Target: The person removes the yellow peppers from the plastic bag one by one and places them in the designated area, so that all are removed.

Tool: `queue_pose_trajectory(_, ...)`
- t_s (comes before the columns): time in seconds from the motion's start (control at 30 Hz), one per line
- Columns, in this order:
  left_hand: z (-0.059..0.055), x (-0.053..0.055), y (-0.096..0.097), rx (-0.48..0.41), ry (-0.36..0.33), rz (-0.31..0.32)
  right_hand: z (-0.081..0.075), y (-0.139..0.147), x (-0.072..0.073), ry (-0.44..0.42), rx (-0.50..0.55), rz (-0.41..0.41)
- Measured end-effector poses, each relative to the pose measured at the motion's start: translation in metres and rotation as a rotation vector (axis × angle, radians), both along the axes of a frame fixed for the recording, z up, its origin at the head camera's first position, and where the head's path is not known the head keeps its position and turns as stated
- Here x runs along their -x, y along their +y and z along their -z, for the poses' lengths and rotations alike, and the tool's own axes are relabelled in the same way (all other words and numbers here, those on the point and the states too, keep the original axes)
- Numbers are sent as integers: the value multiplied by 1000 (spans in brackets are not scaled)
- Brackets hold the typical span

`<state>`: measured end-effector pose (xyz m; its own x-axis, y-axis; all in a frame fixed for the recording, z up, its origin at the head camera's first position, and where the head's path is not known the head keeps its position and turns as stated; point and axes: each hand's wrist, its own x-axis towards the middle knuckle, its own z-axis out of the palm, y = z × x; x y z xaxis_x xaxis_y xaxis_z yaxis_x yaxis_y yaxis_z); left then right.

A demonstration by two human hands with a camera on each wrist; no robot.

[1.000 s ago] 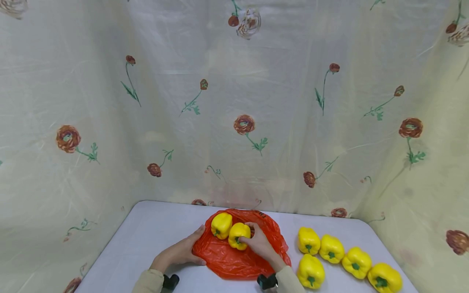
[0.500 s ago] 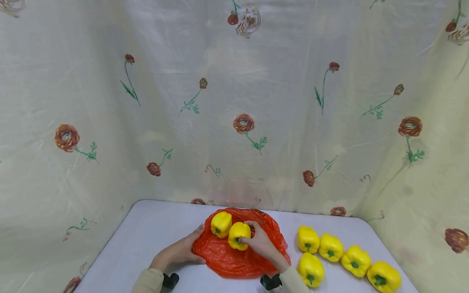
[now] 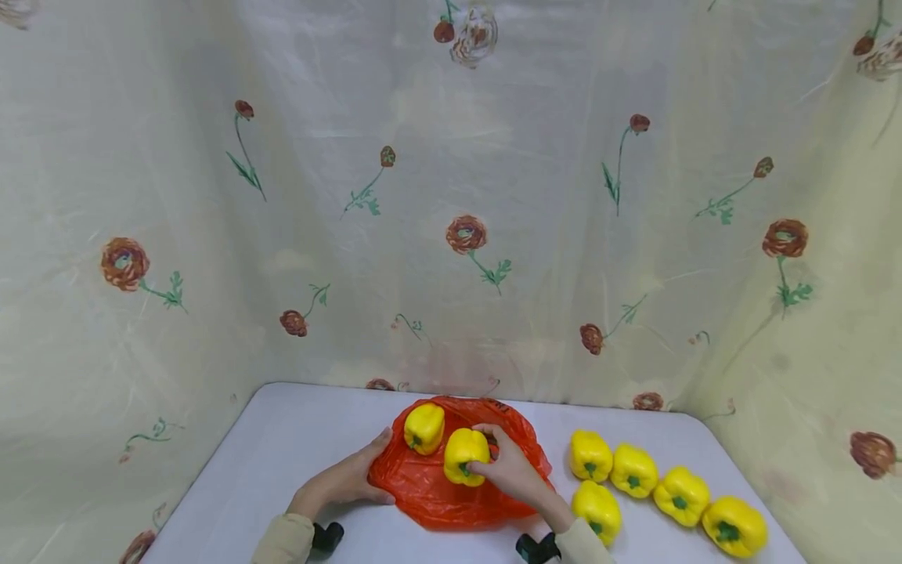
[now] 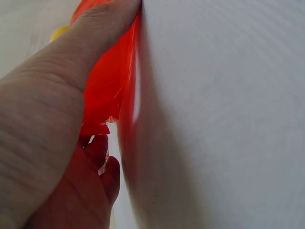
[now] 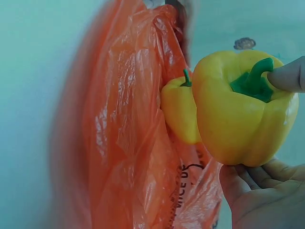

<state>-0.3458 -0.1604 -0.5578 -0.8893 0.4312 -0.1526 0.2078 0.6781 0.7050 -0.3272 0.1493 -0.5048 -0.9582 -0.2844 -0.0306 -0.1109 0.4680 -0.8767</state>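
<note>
A red plastic bag lies spread open on the white table, with one yellow bell pepper at its back left. My right hand holds a second yellow bell pepper over the bag. In the right wrist view, the thumb sits by the green stem of the held pepper, and the fingers support its opposite end. At the bag's left edge, my left hand rests with thumb and fingers spread. The left wrist view has its straight thumb along the red plastic.
To the right of the bag stand several more yellow bell peppers in a slanting row, with another pepper in front of it. A flowered curtain surrounds the table at the back and sides.
My right hand has drawn its bell pepper slightly right, up and away from the pepper in the bag, so a gap shows between them. The left hand stays at the bag's edge.
</note>
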Motion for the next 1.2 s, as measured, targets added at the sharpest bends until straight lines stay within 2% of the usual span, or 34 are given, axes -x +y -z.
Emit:
queue_pose_trajectory(0.33,-3,1,-1,5,9,-4,-14,16,-21,20,-15,9)
queue_pose_trajectory(0.57,-1,1,0,1,8,0,-22,32,-35,-41,-81,112)
queue_pose_trajectory(0.7,0,1,-1,5,17,12,-23,46,-43,-54,-90,153)
queue_pose_trajectory(0.93,-1,1,-1,12,34,21,-27,73,-53,-10,-6,153)
queue_pose_trajectory(1.2,1,2,0,26,26,14,-35,103,-66,-27,-66,204)
